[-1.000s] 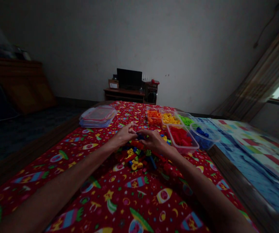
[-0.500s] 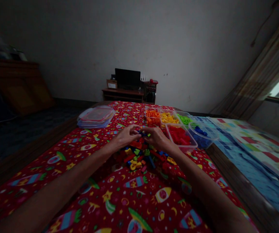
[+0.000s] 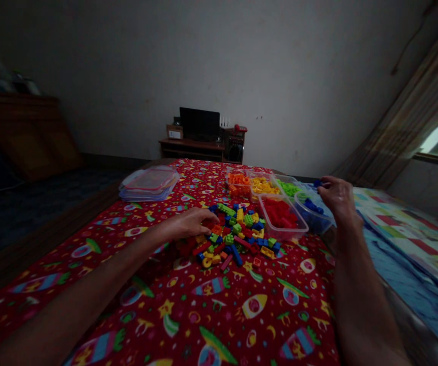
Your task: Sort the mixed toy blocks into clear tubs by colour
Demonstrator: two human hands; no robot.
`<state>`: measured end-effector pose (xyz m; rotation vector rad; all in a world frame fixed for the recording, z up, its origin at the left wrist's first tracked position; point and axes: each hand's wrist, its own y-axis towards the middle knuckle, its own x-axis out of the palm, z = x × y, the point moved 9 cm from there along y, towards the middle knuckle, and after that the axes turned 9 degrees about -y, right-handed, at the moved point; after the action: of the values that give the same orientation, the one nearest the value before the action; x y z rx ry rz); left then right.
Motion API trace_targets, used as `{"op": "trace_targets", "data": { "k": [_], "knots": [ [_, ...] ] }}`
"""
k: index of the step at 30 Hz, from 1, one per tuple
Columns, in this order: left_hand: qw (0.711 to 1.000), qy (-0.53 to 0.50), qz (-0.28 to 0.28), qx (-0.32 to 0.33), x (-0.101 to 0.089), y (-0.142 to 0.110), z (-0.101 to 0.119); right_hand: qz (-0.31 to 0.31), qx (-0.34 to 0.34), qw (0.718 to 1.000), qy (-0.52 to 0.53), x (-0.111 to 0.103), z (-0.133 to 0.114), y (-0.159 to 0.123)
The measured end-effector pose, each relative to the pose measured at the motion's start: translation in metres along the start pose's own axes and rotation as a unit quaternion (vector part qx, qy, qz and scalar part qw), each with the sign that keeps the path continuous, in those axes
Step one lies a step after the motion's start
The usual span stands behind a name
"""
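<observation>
Over the left edge of a heap of mixed toy building blocks (image 3: 237, 230), my left hand (image 3: 194, 222) rests with fingers curved and thumb apart; I see nothing held in it. My right hand (image 3: 339, 195) is raised at the right, pinching a small blue building block (image 3: 318, 183) in its fingertips. Just below and left of that hand stands a clear round tub (image 3: 320, 223) with blue blocks (image 3: 312, 207) inside. Next to it, a clear box (image 3: 287, 234) holds red blocks (image 3: 280, 212).
Behind are clear boxes of orange blocks (image 3: 239, 184), yellow blocks (image 3: 263, 186) and green blocks (image 3: 289, 189). Stacked plastic lids (image 3: 150, 183) lie at the far left of the red patterned cloth (image 3: 219, 315). A bed with a blue sheet (image 3: 390, 269) adjoins on the right.
My right hand has moved from the heap out to the right, up above the blue tub, with a blue block. My left hand stays by the heap, slightly lower and left.
</observation>
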<state>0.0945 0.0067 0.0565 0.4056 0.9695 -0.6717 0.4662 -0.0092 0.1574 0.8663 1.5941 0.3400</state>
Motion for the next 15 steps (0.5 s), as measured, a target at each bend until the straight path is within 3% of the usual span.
{"op": "trace_targets", "data": {
  "k": [3, 7, 9, 12, 15],
  "knots": [
    [1.0, 0.023, -0.006, -0.009, 0.003, 0.002, -0.001, -0.051, 0.011, 0.997, -0.05, 0.014, 0.015, -0.006],
    [0.999, 0.047, 0.011, -0.015, -0.001, 0.004, -0.008, -0.057, -0.011, 0.996, -0.067, 0.019, 0.0, -0.006],
    [0.998, 0.045, 0.029, -0.011, -0.004, 0.005, -0.011, -0.036, -0.041, 0.997, -0.049, 0.015, -0.025, -0.005],
    [0.998, 0.004, 0.063, -0.013, -0.009, 0.007, -0.019, -0.03, -0.145, 0.989, 0.013, 0.013, -0.086, -0.019],
    [0.994, -0.035, 0.103, -0.024, -0.013, 0.008, -0.029, -0.129, -0.272, 0.952, 0.056, 0.032, -0.158, -0.062]
  ]
}}
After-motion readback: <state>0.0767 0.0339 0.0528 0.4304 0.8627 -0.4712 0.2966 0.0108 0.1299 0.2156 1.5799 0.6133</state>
